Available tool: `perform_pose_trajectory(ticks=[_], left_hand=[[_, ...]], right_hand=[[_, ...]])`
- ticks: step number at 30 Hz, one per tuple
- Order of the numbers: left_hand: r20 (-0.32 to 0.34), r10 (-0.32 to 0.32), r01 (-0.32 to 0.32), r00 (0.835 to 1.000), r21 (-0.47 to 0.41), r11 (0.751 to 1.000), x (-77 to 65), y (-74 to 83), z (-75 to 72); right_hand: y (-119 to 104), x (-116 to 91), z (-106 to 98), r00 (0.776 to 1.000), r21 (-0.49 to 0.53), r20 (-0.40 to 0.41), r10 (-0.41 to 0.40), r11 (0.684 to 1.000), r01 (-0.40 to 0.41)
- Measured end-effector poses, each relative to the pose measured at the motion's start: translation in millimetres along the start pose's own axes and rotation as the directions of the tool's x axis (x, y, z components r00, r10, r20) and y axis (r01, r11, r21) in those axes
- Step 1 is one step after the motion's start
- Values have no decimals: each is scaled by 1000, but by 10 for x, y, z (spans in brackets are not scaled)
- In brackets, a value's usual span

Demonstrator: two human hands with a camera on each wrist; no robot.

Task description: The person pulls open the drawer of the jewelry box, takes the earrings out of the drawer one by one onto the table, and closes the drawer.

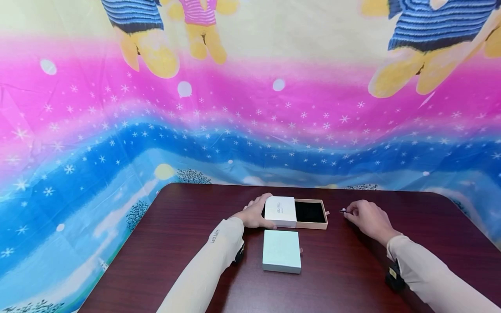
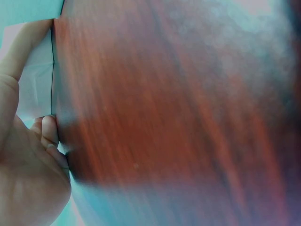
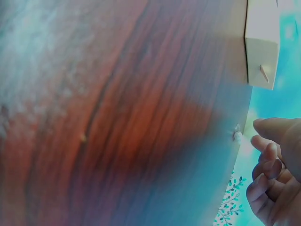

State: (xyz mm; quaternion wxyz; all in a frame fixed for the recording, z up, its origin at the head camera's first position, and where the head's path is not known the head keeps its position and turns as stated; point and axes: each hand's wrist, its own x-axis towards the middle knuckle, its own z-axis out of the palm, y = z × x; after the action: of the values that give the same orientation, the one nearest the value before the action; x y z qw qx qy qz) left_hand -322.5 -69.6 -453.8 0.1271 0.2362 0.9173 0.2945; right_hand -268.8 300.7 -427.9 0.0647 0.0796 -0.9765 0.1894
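Observation:
In the head view my left hand (image 1: 256, 213) grips the left end of a white drawer box (image 1: 279, 211), its thumb along the near side. The box's inner drawer (image 1: 312, 225) is pulled out to the right and shows a black lining. From the left wrist, thumb and fingers span the box's white sleeve (image 2: 35, 89). My right hand (image 1: 368, 217) is low over the table, right of the drawer. Right at its fingertips lies a small piece of jewellery with a white pearl (image 1: 343, 210). In the right wrist view a small gap separates this pearl piece (image 3: 237, 135) from the loosely curled fingers.
A closed pale green box (image 1: 282, 251) with a small pull tab at its right lies nearer to me, just in front of the white one. Both stand on a dark red-brown wooden table (image 1: 176, 261). A printed cloth (image 1: 250, 108) hangs behind the table's far edge.

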Motion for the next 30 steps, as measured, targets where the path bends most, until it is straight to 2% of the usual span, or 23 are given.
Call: perform_pose_trajectory(ticks=[9,30], left_hand=[[13,-15,15,1000,4,1000,23,-10,4],[9,-2,2,1000,3,1000,-53,69,-42]], right_hand=[[-23,10,-8,1000,-7,-11,-13,1000,13],[-161,-8,10,999,7,-14,-31,999,31]])
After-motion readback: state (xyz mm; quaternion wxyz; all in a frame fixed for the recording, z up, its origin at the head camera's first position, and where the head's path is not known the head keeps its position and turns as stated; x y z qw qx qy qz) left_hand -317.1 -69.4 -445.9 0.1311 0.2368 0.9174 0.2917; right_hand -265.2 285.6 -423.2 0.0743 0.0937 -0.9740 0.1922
